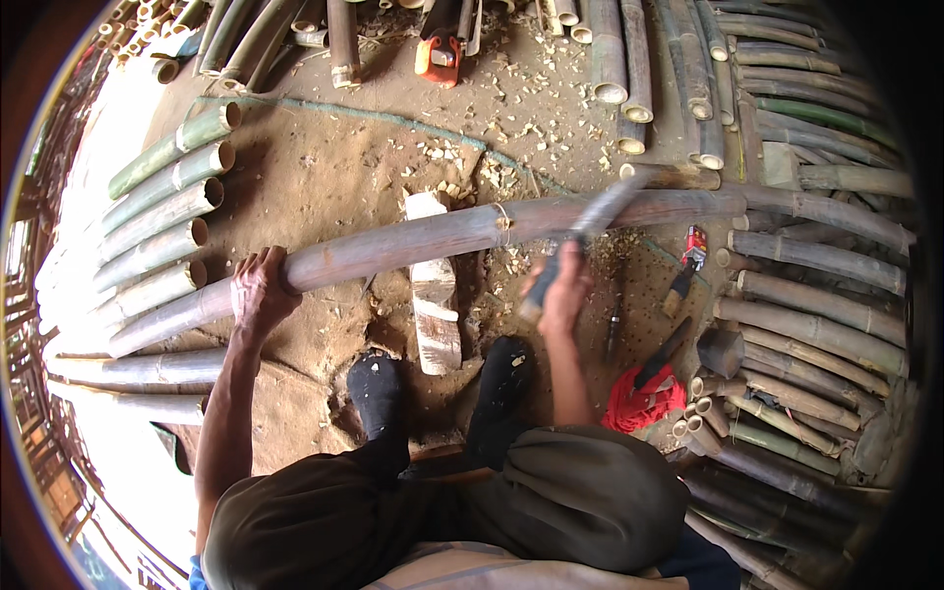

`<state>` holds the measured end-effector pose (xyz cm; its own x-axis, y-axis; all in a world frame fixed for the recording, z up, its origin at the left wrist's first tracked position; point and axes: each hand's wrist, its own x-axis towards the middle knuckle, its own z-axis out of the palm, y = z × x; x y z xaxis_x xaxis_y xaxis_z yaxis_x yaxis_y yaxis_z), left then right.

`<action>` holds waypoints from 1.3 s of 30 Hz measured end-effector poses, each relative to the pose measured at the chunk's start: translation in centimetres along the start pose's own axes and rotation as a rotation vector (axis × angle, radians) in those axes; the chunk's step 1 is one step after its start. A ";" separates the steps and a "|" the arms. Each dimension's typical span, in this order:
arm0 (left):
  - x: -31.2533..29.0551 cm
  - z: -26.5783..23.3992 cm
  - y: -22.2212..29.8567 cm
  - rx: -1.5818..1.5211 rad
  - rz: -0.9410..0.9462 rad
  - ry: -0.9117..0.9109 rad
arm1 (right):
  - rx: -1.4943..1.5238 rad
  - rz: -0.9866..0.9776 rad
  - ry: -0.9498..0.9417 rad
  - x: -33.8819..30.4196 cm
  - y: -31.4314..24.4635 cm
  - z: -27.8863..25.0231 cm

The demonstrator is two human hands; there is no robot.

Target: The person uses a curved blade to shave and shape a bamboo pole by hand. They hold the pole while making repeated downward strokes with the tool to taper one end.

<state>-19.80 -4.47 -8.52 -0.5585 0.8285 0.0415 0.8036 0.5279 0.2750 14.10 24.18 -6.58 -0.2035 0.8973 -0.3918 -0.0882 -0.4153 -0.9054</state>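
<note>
A long brownish bamboo pole lies slantwise in front of me, from the lower left up to the right. It rests across a pale wooden block on the ground between my feet. My left hand is closed over the pole left of the block. In my right hand, closed round a dark handle, is a knife with a grey blade, smeared by motion. The blade crosses over the pole right of a node; whether it touches cannot be told. A thin band circles the pole near that node.
Cut bamboo lengths lie in a row at left, and many more poles are stacked at right. An orange-handled saw stands at the back. A red cloth and a red packet lie at right. Chips litter the ground.
</note>
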 end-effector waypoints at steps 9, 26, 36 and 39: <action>-0.2 0.4 -0.7 0.034 0.000 0.021 | -0.053 0.009 -0.127 0.6 -1.0 -0.9; 0.1 0.4 -0.3 0.013 0.035 0.041 | -0.483 0.029 -0.769 -1.7 4.6 1.7; -0.9 0.6 -0.4 0.061 0.022 0.110 | -0.046 -0.053 -0.100 0.3 -0.5 0.0; -0.8 0.6 -0.1 0.056 0.030 0.114 | -0.365 0.156 -0.451 -0.9 1.5 0.8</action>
<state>-19.33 -5.08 -9.18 -0.5513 0.8190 0.1588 0.8287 0.5156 0.2178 13.37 22.63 -7.45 -0.5876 0.6446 -0.4890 0.3004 -0.3874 -0.8716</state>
